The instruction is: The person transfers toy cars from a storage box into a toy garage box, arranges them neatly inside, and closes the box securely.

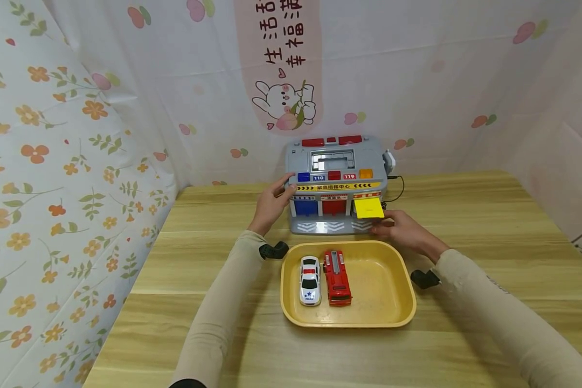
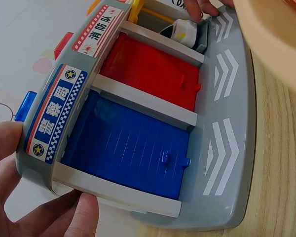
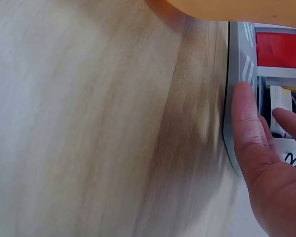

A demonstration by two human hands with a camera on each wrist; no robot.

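A grey toy rescue station (image 1: 334, 226) stands at the back of the table, with a blue door (image 2: 130, 143) and a red door (image 2: 153, 71) down. Its yellow door (image 1: 368, 208) is swung up over the right bay. My left hand (image 1: 271, 203) holds the station's left front corner, fingers bent against roof edge and side wall. At the right bay is my right hand (image 1: 401, 230), its thumb (image 3: 246, 111) stretched along the grey ramp. A white toy vehicle (image 3: 281, 111) sits inside that bay, partly hidden; the fingers are beside it, and contact is unclear.
A yellow tray (image 1: 378, 321) in front of the station carries a white police car (image 1: 310, 280) and a red fire truck (image 1: 338, 280). A black cable (image 1: 401, 188) runs from the station's right side. Patterned cloth (image 1: 417, 81) hangs behind the table.
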